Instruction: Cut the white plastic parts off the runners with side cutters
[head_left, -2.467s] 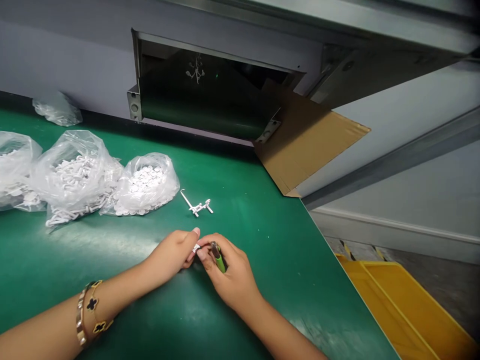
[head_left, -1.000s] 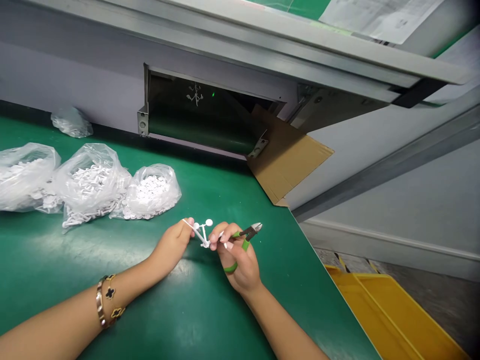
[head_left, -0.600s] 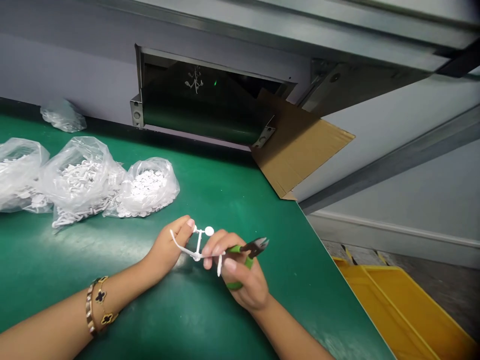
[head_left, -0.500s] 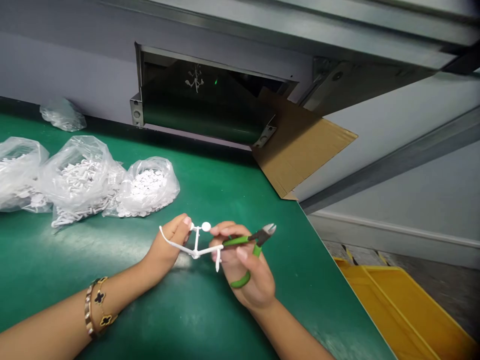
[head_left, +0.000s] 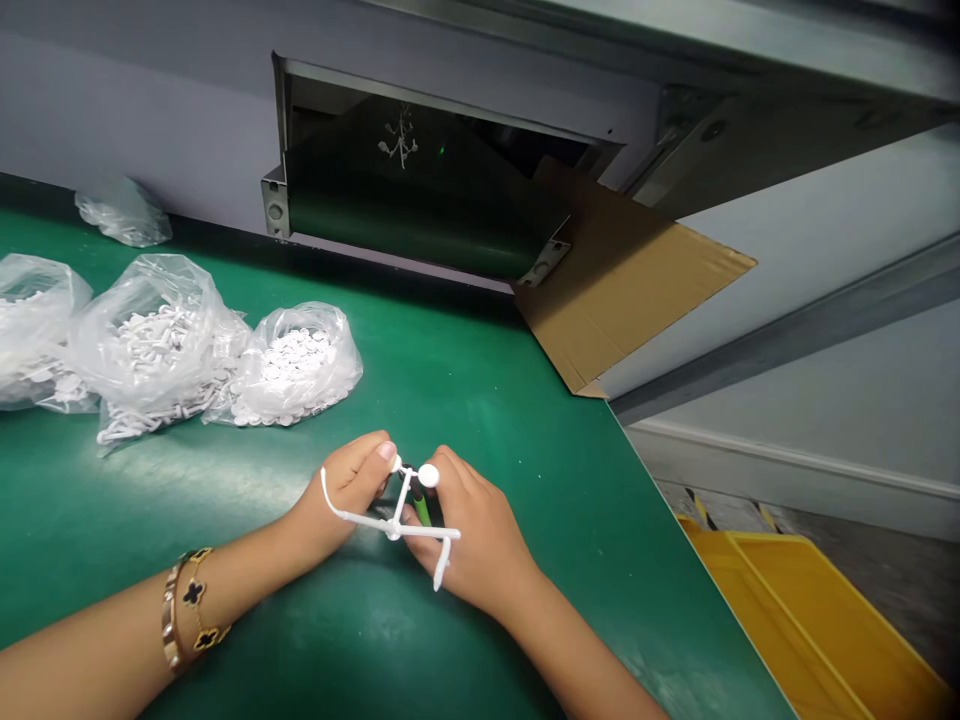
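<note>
Currently white sprue pinched at disc by left fingers.

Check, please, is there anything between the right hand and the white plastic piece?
Only the green-handled cutter, held in the right hand, its dark end close to the white plastic piece. Nothing else visible is between; the left hand holds the piece.

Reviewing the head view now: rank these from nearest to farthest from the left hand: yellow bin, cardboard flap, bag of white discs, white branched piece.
From the left hand:
1. White branched piece: held in it.
2. Bag of white discs: beyond, slightly left.
3. Cardboard flap: beyond, to the right.
4. Yellow bin: far right, past the table edge.
</note>
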